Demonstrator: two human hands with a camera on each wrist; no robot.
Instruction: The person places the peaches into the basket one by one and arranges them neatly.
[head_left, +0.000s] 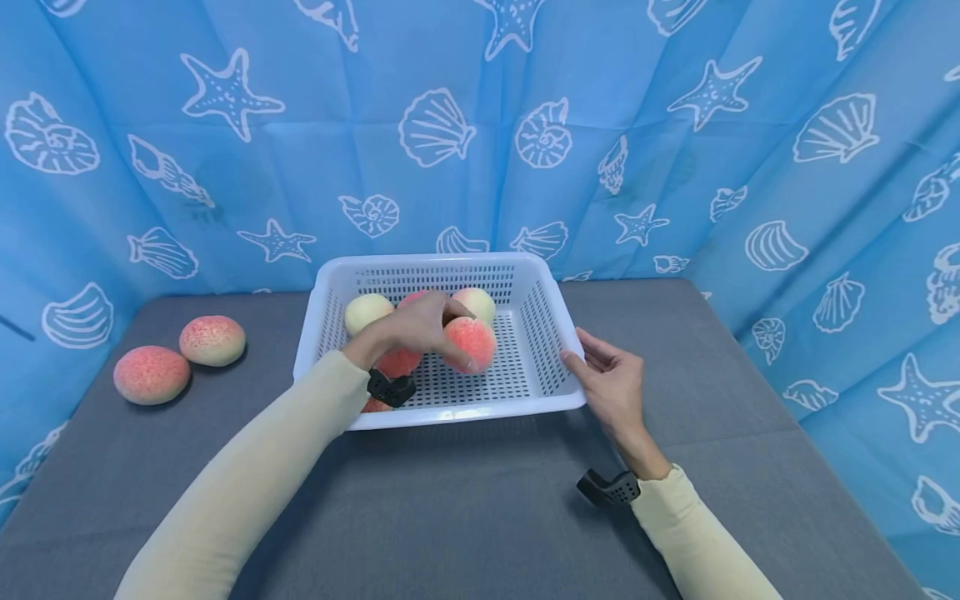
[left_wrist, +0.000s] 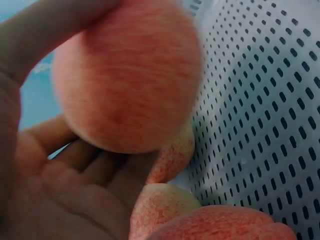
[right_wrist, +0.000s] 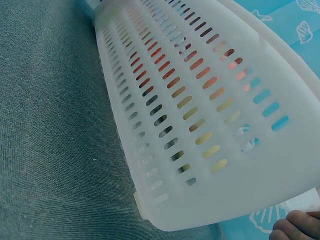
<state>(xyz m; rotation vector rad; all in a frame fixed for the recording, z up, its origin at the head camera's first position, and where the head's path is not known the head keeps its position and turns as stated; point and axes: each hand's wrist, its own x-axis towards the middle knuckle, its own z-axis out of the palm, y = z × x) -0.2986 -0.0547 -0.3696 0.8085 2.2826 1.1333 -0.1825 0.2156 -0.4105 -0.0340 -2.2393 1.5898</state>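
My left hand (head_left: 420,323) reaches over a white perforated plastic basket (head_left: 465,412) and grips a pink-red peach (head_left: 474,346). In the left wrist view the thumb lies over that peach (left_wrist: 130,80), with the fingers beneath. Around the hand, inside the basket, lie more peaches: a pale one (head_left: 367,312) at the left and another pale one (head_left: 477,303) at the back, plus several redder ones partly hidden by the arm. At the basket's right end my right hand (head_left: 617,385) holds the rim, thumb on top. Only its fingers (right_wrist: 299,227) show in the right wrist view.
Two peaches, one redder (head_left: 152,375) and one paler (head_left: 213,340), lie on the grey cloth-covered table (head_left: 465,517) left of the basket. A blue curtain (head_left: 330,167) with white shell and starfish prints hangs behind the table and along its right side.
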